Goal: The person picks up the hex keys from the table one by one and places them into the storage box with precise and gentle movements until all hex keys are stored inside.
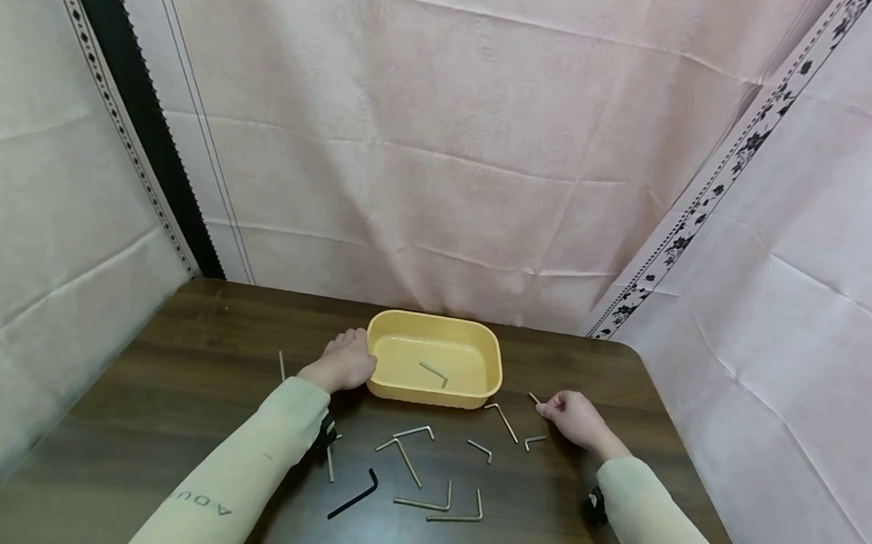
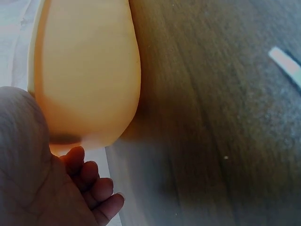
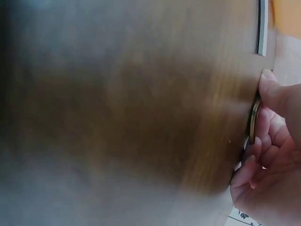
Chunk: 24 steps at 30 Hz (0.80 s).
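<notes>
On the left end of a yellow plastic basin (image 1: 394,393), my left hand (image 1: 348,361) holds the rim; in the left wrist view its fingers (image 2: 89,175) curl at the outside of the wall. One brass-coloured L-shaped hex key (image 1: 432,370) lies inside the basin. To the right, my right hand (image 1: 577,418) pinches another hex key (image 1: 534,397) between thumb and fingers, close to the tabletop. Its bent part (image 3: 254,121) shows against the fingers in the right wrist view. A short hex key (image 1: 534,439) lies just below that hand.
Several loose hex keys lie in front of the basin, among them a black hex key (image 1: 353,496) and a brass one (image 1: 454,518). Another hex key (image 1: 282,366) lies left of my left hand. Cloth curtains (image 1: 442,142) surround the brown table (image 1: 205,375).
</notes>
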Motion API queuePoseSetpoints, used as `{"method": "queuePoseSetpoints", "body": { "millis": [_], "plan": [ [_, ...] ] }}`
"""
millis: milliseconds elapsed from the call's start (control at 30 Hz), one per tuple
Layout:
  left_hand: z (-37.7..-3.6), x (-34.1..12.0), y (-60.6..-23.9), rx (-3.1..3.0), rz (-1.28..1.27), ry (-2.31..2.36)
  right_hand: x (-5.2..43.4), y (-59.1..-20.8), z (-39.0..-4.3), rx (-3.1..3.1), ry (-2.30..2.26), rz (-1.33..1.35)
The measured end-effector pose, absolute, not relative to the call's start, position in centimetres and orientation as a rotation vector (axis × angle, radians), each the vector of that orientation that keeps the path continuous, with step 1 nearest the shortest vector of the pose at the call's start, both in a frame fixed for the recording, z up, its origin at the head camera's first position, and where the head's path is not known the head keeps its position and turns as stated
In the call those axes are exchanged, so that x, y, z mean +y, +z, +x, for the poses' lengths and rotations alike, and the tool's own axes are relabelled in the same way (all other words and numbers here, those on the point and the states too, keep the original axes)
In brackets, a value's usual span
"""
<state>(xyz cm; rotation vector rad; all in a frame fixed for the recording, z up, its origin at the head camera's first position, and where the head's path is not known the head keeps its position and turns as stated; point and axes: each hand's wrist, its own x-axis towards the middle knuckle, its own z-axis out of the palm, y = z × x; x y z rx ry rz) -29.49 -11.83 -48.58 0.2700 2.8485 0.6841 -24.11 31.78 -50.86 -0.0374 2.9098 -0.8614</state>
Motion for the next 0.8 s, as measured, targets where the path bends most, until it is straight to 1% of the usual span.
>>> {"method": "queuePoseSetpoints", "body": {
  "millis": [167,367,600,800],
  "plan": [
    [-29.2,-11.8,-48.4,2.852,0.271,0.687,31.8,-50.5,-24.0,2.913,-0.834,-0.100],
    [-29.0,-11.6,-48.3,2.845,0.274,0.701,31.6,-48.6,-24.2,2.987,-0.811,-0.133],
    [-29.1,-11.7,-48.0,2.852,0.257,0.692,28.8,-45.7,-25.6,3.113,-0.911,-0.144],
    [-28.9,-11.7,-47.8,2.840,0.264,0.699,26.0,-44.7,-26.8,3.154,-1.072,-0.259]
  ]
}}
